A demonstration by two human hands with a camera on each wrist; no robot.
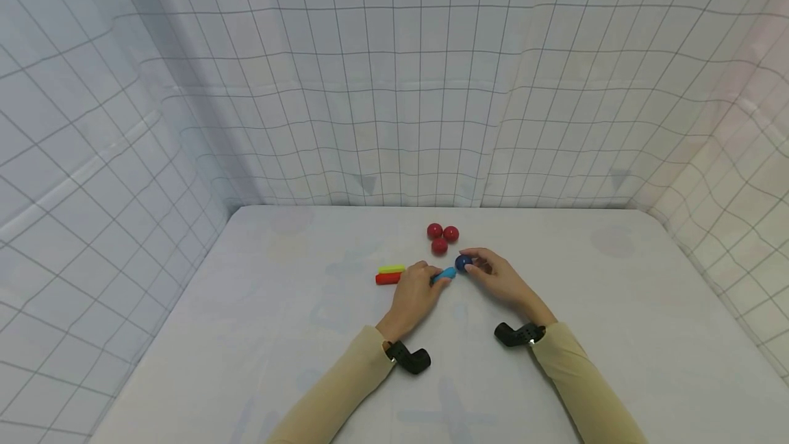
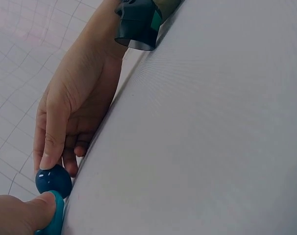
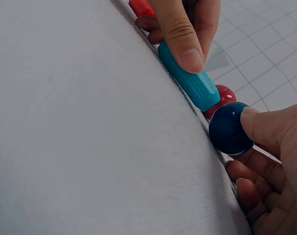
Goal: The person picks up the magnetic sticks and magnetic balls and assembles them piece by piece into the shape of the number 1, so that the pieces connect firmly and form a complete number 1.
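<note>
My left hand (image 1: pixel 414 297) pinches a short light-blue marker (image 1: pixel 446 273) between thumb and fingers, low over the white table. In the right wrist view, ridges run along the marker (image 3: pixel 200 90). My right hand (image 1: pixel 502 283) holds a glossy dark-blue ball (image 1: pixel 464 263) with thumb and fingertips, just right of the marker's end. Seen from the left wrist, the ball (image 2: pixel 53 180) and the marker's tip (image 2: pixel 57 210) overlap. Left of my left hand lie a yellow marker (image 1: pixel 392 269) and a red marker (image 1: pixel 387 279), side by side, the red one partly hidden.
Three red balls (image 1: pixel 439 247) sit in a tight cluster just beyond the hands. The white tabletop (image 1: pixel 277 293) spreads to both sides. White grid-patterned curtains (image 1: pixel 394 88) hang behind it and along its left and right.
</note>
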